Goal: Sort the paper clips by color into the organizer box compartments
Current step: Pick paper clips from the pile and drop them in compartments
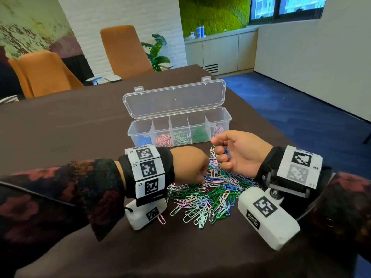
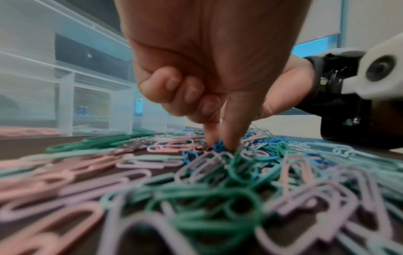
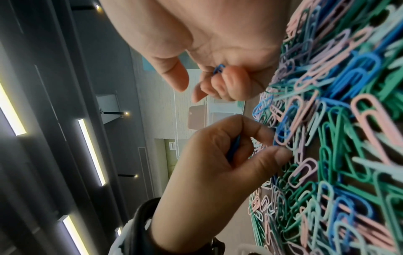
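Fingertips of the left hand, index and thumb, press down into a heap of paper clips and close on a dark blue clip near the top of the pile; the other three fingers are curled into the palm. The right wrist view also shows a thin blue sliver tucked in that palm, perhaps another clip. The right hand hovers just above the far edge of the heap, its fingers curled round several blue clips, with the thumb and forefinger apart at the tips.

The heap lies on a dark brown table, a tangle of green, pink, lilac, pale mint and blue. Just behind it stands a clear organizer box with its lid up and five compartments in a row. From left to right they hold blue, pink, pale green, dark green and pale pink or lilac clips.

Likely risk: the clips overlap and hook into each other, so lifting the blue one may drag a green or lilac neighbour along and carry it into the wrong compartment. The right hand's bundle sits loosely and could shed a clip back onto the pile. The blue compartment is at the far left end, so a careless drop might land next door among the pink.
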{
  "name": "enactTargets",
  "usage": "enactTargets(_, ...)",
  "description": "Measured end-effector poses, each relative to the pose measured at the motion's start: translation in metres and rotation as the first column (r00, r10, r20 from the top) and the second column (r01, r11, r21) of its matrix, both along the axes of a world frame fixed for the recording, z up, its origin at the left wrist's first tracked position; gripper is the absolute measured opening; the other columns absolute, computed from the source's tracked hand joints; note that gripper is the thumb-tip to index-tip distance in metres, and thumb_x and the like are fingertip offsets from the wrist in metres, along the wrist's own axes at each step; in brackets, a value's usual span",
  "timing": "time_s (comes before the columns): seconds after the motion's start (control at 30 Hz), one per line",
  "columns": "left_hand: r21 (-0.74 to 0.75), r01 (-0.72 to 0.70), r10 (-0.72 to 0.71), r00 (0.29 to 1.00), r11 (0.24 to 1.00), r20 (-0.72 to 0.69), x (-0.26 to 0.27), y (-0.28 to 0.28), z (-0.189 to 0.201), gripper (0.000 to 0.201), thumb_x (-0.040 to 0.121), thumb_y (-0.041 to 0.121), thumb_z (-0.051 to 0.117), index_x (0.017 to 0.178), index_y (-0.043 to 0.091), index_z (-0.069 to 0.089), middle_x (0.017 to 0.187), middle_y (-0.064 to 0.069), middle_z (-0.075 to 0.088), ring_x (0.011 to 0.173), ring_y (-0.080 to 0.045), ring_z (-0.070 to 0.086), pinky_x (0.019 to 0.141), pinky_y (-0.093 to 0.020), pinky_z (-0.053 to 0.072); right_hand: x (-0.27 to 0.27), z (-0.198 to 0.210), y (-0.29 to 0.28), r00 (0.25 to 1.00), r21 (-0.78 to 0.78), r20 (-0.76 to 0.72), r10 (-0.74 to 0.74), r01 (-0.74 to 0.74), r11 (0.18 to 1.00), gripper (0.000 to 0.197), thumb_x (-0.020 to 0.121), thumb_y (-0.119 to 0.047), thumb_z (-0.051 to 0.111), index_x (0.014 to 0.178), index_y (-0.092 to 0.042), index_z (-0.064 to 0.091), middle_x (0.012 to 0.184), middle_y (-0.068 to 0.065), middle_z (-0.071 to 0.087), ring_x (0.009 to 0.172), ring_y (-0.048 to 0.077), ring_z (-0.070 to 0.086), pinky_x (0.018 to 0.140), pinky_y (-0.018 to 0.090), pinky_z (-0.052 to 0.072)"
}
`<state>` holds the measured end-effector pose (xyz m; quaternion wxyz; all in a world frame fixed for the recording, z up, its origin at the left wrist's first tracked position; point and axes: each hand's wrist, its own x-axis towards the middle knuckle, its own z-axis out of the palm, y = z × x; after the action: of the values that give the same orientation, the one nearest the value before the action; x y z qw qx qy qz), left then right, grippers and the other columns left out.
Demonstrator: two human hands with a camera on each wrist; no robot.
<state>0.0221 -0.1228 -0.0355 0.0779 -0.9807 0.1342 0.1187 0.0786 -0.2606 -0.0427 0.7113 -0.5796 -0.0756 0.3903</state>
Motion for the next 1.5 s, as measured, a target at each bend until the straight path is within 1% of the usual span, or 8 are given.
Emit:
enactTargets(0.2,-0.001,0.037,-0.037,0.999,0.999,0.039,-0.003,0.006,0.002,0.014,0.088,0.018,0.051,0.092,0.012,0.063,0.082,-0.003,0.060,0.070,-0.019,0.044,0.063,-0.024,0.031,0.001,-0.001,-0.005,1.000,-0.018,0.020,-0.007,0.007,1.000,0.014,0.093,-0.018,0.042,0.083,-0.012,0.050,0.060,-0.001,0.035,0.046,0.010,0.028,0.037,0.018,0.021)
enactTargets(0.43,-0.445,-0.271,0.230,0.962,0.854,-0.144,-0.009,0.045,0.011,0.012,0.088,0.023,0.064,0.076,0.023,0.062,0.063,0.012,0.053,0.054,0.002,0.044,0.058,-0.015,0.036,0.001,-0.002,-0.005,0.997,-0.077,0.071,0.008,-0.003,0.997,0.014,0.094,-0.014,0.041,0.085,-0.012,0.052,0.062,0.000,0.036,0.047,0.010,0.027,0.036,0.018,0.021)
enactTargets(0.53,-0.640,-0.429,0.315,0.903,0.637,-0.291,-0.015,0.057,0.011,0.016,0.090,0.017,0.062,0.074,0.021,0.062,0.056,0.011,0.050,0.049,-0.006,0.038,0.050,-0.018,0.034,-0.001,-0.001,-0.002,0.997,-0.102,0.078,0.028,-0.020,0.995,0.013,0.093,-0.014,0.041,0.087,-0.011,0.052,0.062,0.000,0.036,0.046,0.010,0.027,0.037,0.018,0.021)
enactTargets(0.67,-0.812,-0.553,0.314,0.817,0.187,-0.484,-0.022,0.063,0.008,0.026,0.095,0.008,0.048,0.070,0.013,0.050,0.054,0.003,0.041,0.042,-0.004,0.029,0.042,-0.014,0.021,-0.005,0.002,0.006,0.996,-0.113,0.072,0.045,-0.037,0.993,0.013,0.093,-0.013,0.042,0.087,-0.011,0.053,0.062,0.001,0.037,0.046,0.011,0.028,0.038,0.019,0.021)
enactTargets(0.8,-0.768,-0.569,0.242,0.733,-0.295,-0.636,-0.028,0.067,0.008,0.010,0.088,0.013,0.047,0.078,0.011,0.050,0.065,-0.004,0.053,0.043,-0.009,0.041,0.036,-0.015,0.029,-0.008,0.005,0.016,0.998,-0.068,0.010,0.064,-0.063,0.996,0.016,0.093,-0.013,0.043,0.084,-0.008,0.055,0.064,0.004,0.042,0.051,0.014,0.036,0.038,0.020,0.034)
enactTargets(1.0,-0.629,-0.473,0.065,0.766,-0.618,-0.640,-0.040,0.080,0.006,0.018,0.065,0.016,0.060,0.078,0.005,0.065,0.070,-0.009,0.062,0.049,-0.015,0.055,0.040,-0.017,0.040,-0.009,0.009,0.037,0.990,0.004,-0.136,0.032,-0.032,0.999,0.026,0.098,-0.023,0.041,0.090,-0.002,0.054,0.090,0.019,0.054,0.074,0.029,0.059,0.057,0.030,0.056)
enactTargets(1.23,-0.492,-0.400,0.072,0.715,-0.773,-0.695,-0.042,0.092,-0.005,0.044,0.095,0.037,0.038,0.099,-0.002,0.058,0.079,-0.017,0.063,0.061,-0.025,0.067,0.053,-0.026,0.055,-0.006,0.027,0.069,0.991,0.109,-0.124,0.057,-0.043,0.993,0.036,0.098,-0.036,0.040,0.111,-0.003,0.049,0.119,0.030,0.049,0.102,0.039,0.055,0.088,0.041,0.046)
enactTargets(1.5,-0.406,-0.366,0.030,0.711,-0.838,-0.703,-0.033,0.091,-0.016,0.065,0.098,0.051,0.030,0.105,-0.008,0.055,0.098,-0.026,0.061,0.075,-0.037,0.068,0.062,-0.038,0.058,-0.017,0.064,0.094,0.960,0.176,0.100,0.262,-0.276,0.945,0.066,0.094,-0.059,0.029,0.144,-0.016,0.035,0.148,0.027,0.029,0.139,0.035,0.028,0.113,0.041,0.023)
